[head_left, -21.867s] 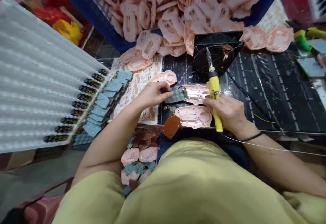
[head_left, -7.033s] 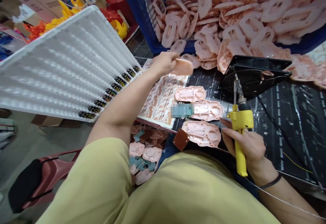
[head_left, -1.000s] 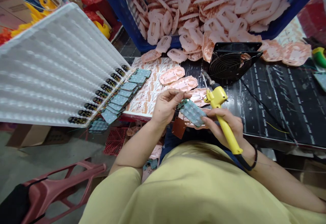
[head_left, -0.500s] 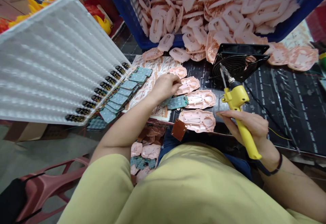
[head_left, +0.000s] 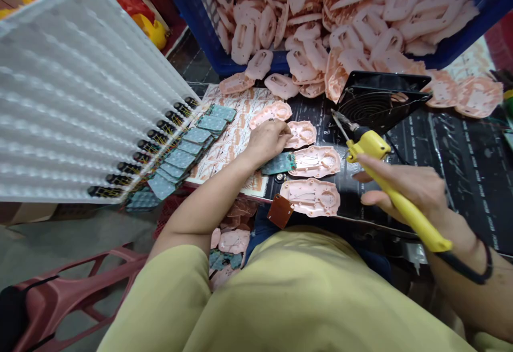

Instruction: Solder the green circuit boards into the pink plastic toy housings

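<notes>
My right hand point(head_left: 414, 192) is closed round the yellow soldering iron point(head_left: 395, 194), whose metal tip points up and left toward the black fan point(head_left: 380, 101). My left hand point(head_left: 267, 139) rests on the bench with its fingers curled on a pink plastic shell point(head_left: 302, 133), just above a green circuit board point(head_left: 279, 163). Two more pink shells lie nearby, one point(head_left: 316, 161) beside the board and one point(head_left: 311, 197) at the bench edge. A brown board point(head_left: 280, 211) hangs by that edge.
A blue crate point(head_left: 200, 15) heaped with pink shells stands at the back. A white ridged tray point(head_left: 80, 101) with a row of green boards point(head_left: 188, 146) fills the left. A red plastic stool point(head_left: 76, 293) stands below. Black mat point(head_left: 452, 143) covers the bench on the right.
The green board went from both hands down onto the bench. My left hand moved up to the pink shell. My right hand swung the iron so its tip points left.
</notes>
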`<action>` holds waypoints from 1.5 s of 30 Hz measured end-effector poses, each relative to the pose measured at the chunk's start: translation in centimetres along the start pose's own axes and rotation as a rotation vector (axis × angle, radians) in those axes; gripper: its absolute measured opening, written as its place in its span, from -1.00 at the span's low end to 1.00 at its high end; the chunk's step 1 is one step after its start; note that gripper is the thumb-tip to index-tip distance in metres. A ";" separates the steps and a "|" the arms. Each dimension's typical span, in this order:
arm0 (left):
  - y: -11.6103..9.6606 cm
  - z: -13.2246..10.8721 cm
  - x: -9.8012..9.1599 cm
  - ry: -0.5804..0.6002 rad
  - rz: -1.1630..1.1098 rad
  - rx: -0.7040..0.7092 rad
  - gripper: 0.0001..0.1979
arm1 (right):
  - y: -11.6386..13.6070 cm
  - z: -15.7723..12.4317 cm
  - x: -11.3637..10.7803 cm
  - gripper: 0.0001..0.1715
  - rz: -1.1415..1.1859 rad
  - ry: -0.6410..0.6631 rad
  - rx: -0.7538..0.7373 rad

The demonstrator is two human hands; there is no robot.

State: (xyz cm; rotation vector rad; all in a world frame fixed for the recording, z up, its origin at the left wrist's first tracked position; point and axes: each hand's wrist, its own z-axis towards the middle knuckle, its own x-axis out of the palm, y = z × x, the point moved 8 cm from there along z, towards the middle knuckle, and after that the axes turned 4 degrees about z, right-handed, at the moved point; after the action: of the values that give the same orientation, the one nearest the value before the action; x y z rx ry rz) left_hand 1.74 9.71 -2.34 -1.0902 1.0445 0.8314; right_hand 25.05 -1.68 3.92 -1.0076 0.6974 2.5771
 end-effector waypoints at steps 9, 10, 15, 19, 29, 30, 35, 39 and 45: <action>-0.4 0.0 0.4 -0.003 -0.023 0.015 -0.84 | -1.3 1.7 0.0 -0.48 -0.173 -0.199 0.052; -0.4 0.0 0.4 -0.004 -0.020 0.013 -0.84 | -1.4 1.7 0.4 -0.53 -0.162 -0.197 0.060; -0.6 -0.1 0.4 -0.007 -0.004 0.013 -0.85 | -1.5 1.7 1.8 -0.78 -0.059 -0.193 0.079; -0.6 -0.1 0.4 -0.023 0.001 0.026 -0.84 | -1.5 2.3 2.4 -0.82 -0.007 -0.149 0.054; -0.8 -0.1 0.5 -0.045 -0.001 0.044 -0.86 | -2.1 3.8 1.9 -0.87 0.041 -0.061 0.080; -0.8 -0.1 0.5 -0.043 0.001 0.044 -0.86 | -2.3 4.0 1.7 -0.88 0.041 -0.056 0.090; -0.8 -0.1 0.4 -0.048 -0.016 0.045 -0.87 | -3.4 4.2 0.8 -0.89 0.079 -0.067 0.099; -0.6 -0.2 0.5 -0.053 -0.006 0.051 -0.88 | -5.1 3.9 1.3 -0.85 0.160 -0.033 0.188; -0.7 -0.2 0.6 -0.054 0.012 0.060 -0.87 | -5.9 3.9 2.2 -0.82 0.232 0.051 0.195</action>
State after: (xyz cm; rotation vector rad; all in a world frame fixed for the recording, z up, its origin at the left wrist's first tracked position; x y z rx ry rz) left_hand 2.50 9.35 -2.70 -1.0067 1.0257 0.8294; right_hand 23.81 5.54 2.96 -0.9838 1.1153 2.6153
